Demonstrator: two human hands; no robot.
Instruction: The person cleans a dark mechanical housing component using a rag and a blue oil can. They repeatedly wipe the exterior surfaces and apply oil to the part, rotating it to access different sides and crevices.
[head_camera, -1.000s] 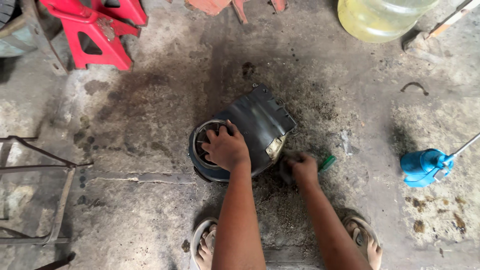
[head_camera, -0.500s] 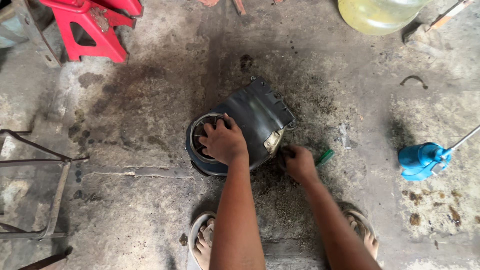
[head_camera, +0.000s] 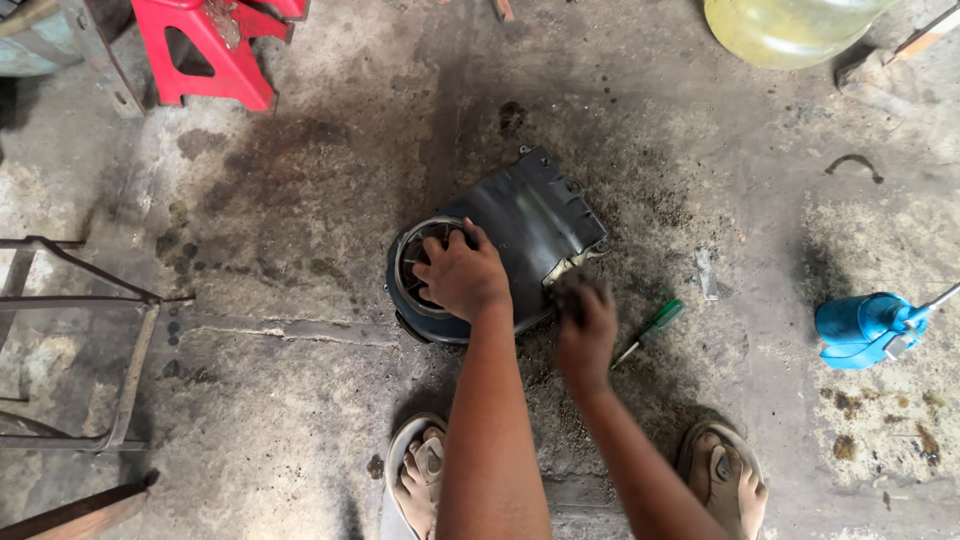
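A dark plastic fan cover (head_camera: 525, 215) with a round grille opening lies on the oily concrete floor in front of me. My left hand (head_camera: 462, 275) rests on the round grille, fingers spread over its rim. My right hand (head_camera: 585, 318) sits at the cover's lower right edge, fingers curled and blurred; whether it grips anything I cannot tell. A green-handled screwdriver (head_camera: 650, 330) lies on the floor just right of that hand.
A blue oil can (head_camera: 865, 328) lies at the right. A yellowish plastic jug (head_camera: 785, 28) stands top right, a red stool (head_camera: 205, 50) top left, a rusty metal frame (head_camera: 70, 340) at the left. My sandalled feet are at the bottom edge.
My right hand has moved off the screwdriver up to the cover's lower right edge. The left hand stays on the grille. The view has shifted slightly.
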